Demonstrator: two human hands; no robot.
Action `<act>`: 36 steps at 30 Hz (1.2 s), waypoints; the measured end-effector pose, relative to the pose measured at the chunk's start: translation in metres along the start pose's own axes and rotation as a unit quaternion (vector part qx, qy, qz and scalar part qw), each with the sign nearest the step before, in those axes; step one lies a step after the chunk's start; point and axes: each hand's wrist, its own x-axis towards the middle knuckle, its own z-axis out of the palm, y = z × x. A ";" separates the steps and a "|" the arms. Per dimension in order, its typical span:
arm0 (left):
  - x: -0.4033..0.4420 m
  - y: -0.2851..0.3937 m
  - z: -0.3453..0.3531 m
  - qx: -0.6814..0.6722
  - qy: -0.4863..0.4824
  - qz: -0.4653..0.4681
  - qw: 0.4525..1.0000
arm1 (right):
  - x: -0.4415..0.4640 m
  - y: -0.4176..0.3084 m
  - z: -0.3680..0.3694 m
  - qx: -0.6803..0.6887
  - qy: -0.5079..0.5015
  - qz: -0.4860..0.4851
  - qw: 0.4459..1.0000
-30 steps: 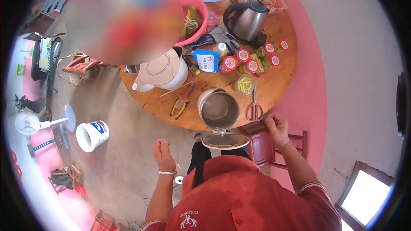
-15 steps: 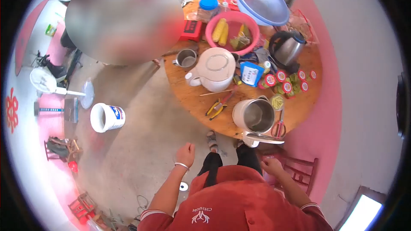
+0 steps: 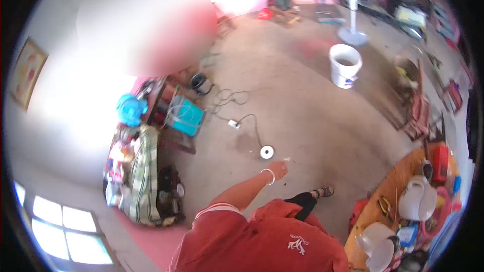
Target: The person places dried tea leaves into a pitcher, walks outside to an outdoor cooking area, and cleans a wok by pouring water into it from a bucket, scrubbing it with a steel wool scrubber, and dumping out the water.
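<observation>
My left hand (image 3: 279, 170), with a white bracelet at the wrist, hangs over the concrete floor with its fingers curled in. Nothing shows in it. Nearest to it on the floor is a round white disc with a dark centre (image 3: 266, 152). A dark cable runs from near the disc to a white socket block (image 3: 234, 124). My right hand is out of view. At the lower right stands the wooden table (image 3: 372, 212), bearing yellow-handled pliers (image 3: 385, 206), a white jug (image 3: 418, 200) and an open white kettle (image 3: 375, 236).
A white bucket (image 3: 342, 76) stands on the floor, with a standing fan (image 3: 353, 38) behind it. To the left are a turquoise bin (image 3: 185, 116), a blue bag (image 3: 132, 109) and a plaid cloth (image 3: 145, 171) over furniture. A wooden chair (image 3: 417, 118) stands beyond the table.
My view has swung left, so the table has shifted to the lower right and the bucket to the upper right. My right hand has left the view.
</observation>
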 end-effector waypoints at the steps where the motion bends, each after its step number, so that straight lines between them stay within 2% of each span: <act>1: -0.027 -0.001 -0.017 -0.005 0.014 -0.023 1.000 | -0.012 -0.043 -0.023 0.041 -0.027 0.012 0.999; 2: -0.062 0.009 -0.048 -0.085 0.006 -0.150 0.985 | -0.009 -0.064 -0.033 0.026 -0.040 -0.003 0.999; 3: -0.094 0.014 -0.068 -0.166 -0.001 -0.271 0.948 | -0.006 -0.081 -0.040 0.015 -0.085 0.021 0.996; 4: -0.120 0.002 -0.062 -0.220 0.026 -0.298 0.928 | -0.002 -0.092 -0.042 0.002 -0.128 0.046 0.991; 8: -0.188 -0.023 -0.070 -0.151 0.016 -0.341 0.928 | 0.026 -0.099 -0.018 -0.049 -0.130 -0.069 0.988; 10: -0.217 -0.034 -0.067 -0.116 -0.041 -0.367 0.922 | 0.059 -0.076 -0.002 -0.208 -0.201 -0.181 0.940; 12: -0.242 -0.058 -0.046 -0.130 -0.048 -0.378 0.915 | 0.079 -0.070 0.003 -0.173 -0.230 -0.168 0.943; 14: -0.263 -0.078 -0.041 -0.143 -0.055 -0.382 0.911 | 0.085 -0.098 0.009 -0.136 -0.253 -0.152 0.946; 16: -0.287 -0.088 -0.053 -0.165 -0.071 -0.430 0.885 | 0.060 -0.167 -0.001 -0.235 -0.204 -0.140 0.940; 17: -0.299 -0.094 -0.063 -0.172 -0.058 -0.437 0.881 | 0.058 -0.193 0.002 -0.245 -0.204 -0.153 0.936; 19: -0.329 -0.113 -0.082 -0.160 -0.050 -0.424 0.890 | 0.057 -0.246 0.019 -0.260 -0.222 -0.081 0.936; 20: -0.345 -0.129 -0.084 -0.167 -0.039 -0.437 0.883 | 0.057 -0.271 0.036 -0.272 -0.227 -0.095 0.930; 22: -0.376 -0.161 -0.086 -0.195 -0.014 -0.460 0.866 | 0.052 -0.316 0.072 -0.280 -0.217 -0.051 0.934; 23: -0.392 -0.174 -0.098 -0.203 -0.006 -0.469 0.859 | 0.040 -0.346 0.090 -0.292 -0.219 -0.061 0.929; 25: -0.436 -0.205 -0.123 -0.203 -0.048 -0.484 0.850 | 0.016 -0.410 0.136 -0.308 -0.235 -0.116 0.915; 26: -0.461 -0.234 -0.113 -0.175 -0.036 -0.494 0.851 | 0.011 -0.436 0.162 -0.323 -0.242 -0.124 0.907; 28: -0.510 -0.285 -0.099 -0.200 0.060 -0.579 0.788 | 0.010 -0.481 0.219 -0.412 -0.282 -0.224 0.837; 29: -0.536 -0.304 -0.108 -0.246 0.139 -0.643 0.712 | 0.016 -0.491 0.250 -0.396 -0.288 -0.263 0.831; 31: -0.596 -0.345 -0.115 -0.356 0.240 -0.690 0.583 | 0.031 -0.514 0.321 -0.362 -0.339 -0.330 0.803; 34: -0.678 -0.396 -0.113 -0.446 0.444 -0.665 0.403 | 0.000 -0.586 0.396 -0.357 -0.431 -0.364 0.744; 36: -0.717 -0.411 -0.128 -0.452 0.546 -0.634 0.309 | -0.027 -0.631 0.446 -0.350 -0.446 -0.460 0.683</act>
